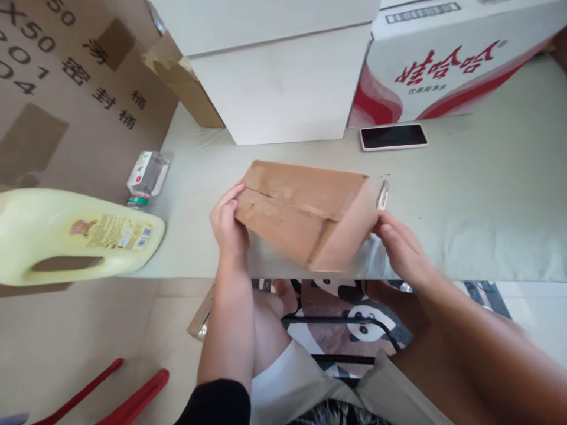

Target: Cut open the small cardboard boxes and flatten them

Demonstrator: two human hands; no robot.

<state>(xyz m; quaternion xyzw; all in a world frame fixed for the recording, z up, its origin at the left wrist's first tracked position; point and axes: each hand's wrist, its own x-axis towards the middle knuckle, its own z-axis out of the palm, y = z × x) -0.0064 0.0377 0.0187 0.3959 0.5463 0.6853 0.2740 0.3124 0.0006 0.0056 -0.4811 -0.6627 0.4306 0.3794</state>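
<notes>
Head view: two hands on a small brown box at the near edge of the tabletop.

Left hand clasps the box's left end, fingers curled over its edge. Right hand presses the right end, slightly blurred; both grips closed on it. Box tilted, flaps shut. Phone lies behind it; white box beyond. Yellow jug and bottle off left, well apart.

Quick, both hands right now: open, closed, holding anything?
Left hand: fingers closed on the left end of the brown cardboard box.
Right hand: grips the box's right end.
</notes>
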